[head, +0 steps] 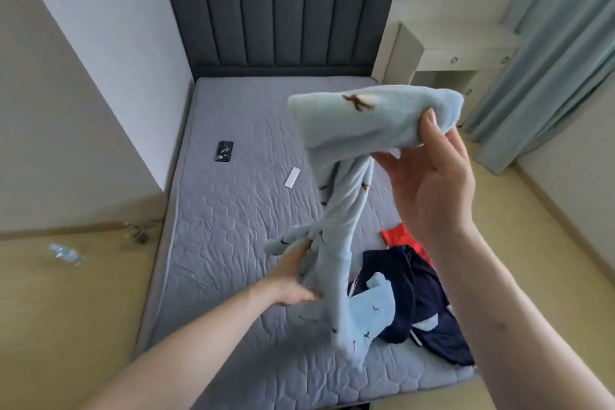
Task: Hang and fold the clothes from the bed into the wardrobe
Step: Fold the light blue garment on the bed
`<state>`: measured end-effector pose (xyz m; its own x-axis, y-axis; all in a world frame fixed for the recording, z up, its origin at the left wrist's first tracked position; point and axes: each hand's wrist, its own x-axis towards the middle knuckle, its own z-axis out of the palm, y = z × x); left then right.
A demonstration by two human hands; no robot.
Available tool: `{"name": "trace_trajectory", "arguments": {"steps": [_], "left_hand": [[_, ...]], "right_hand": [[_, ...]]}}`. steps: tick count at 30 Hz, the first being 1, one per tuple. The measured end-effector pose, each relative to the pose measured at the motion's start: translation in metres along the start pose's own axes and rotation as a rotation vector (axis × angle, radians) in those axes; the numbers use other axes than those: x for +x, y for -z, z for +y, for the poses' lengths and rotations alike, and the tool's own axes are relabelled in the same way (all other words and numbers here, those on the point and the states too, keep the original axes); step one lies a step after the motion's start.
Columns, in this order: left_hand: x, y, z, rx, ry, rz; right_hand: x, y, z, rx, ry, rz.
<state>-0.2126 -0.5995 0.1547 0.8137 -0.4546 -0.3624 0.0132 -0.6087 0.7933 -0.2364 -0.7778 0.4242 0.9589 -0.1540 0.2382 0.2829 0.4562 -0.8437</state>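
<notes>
A pale blue fleece garment with small brown prints [346, 210] hangs twisted between the gripping hands, its lower end trailing beneath the lower grip.

Phone [223, 151] on bed [233, 243] near left edge. Card [292, 178] right of phone, mid-bed. Clothes pile [419, 303] at near right corner. Nightstand [459, 53] beyond far right corner. Headboard [279, 23] along far edge.

A single wide-angle head camera looks forward and down from the foot of the bed [233, 243] toward the headboard [279, 23] at upper centre. Both forearms enter from the bottom edge, close to the lens; walls bend at the frame's sides.
</notes>
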Motion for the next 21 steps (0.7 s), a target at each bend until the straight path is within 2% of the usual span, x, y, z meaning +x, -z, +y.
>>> {"name": "trace_trajectory", "arguments": {"steps": [6, 9, 10, 11, 13, 15, 17, 21], "left_hand": [[-0.028, 0.055, -0.054, 0.082, 0.220, 0.392], [-0.045, 0.095, -0.082, 0.116, 0.248, 0.655], [-0.049, 0.110, -0.091, 0.166, 0.265, 0.671], [-0.051, 0.125, -0.102, 0.249, 0.286, 0.619], [-0.062, 0.145, -0.111, 0.454, 0.386, 0.381], [-0.073, 0.151, -0.113, 0.504, 0.427, 0.249], [-0.083, 0.155, -0.114, 0.414, 0.406, 0.282], [-0.098, 0.181, -0.089, 0.066, 0.310, 0.412]], "right_hand": [[-0.005, -0.030, -0.002, 0.060, 0.020, 0.060], [-0.012, -0.039, 0.001, 0.094, 0.007, 0.082], [-0.014, -0.043, 0.002, 0.096, 0.003, 0.077], [-0.015, -0.047, 0.003, 0.088, -0.002, 0.070], [-0.015, -0.053, 0.005, 0.060, -0.012, 0.071], [-0.009, -0.054, 0.008, 0.005, -0.015, 0.127], [0.001, -0.045, 0.012, -0.054, -0.034, 0.214], [0.028, -0.004, 0.030, -0.196, -0.118, 0.360]]}}
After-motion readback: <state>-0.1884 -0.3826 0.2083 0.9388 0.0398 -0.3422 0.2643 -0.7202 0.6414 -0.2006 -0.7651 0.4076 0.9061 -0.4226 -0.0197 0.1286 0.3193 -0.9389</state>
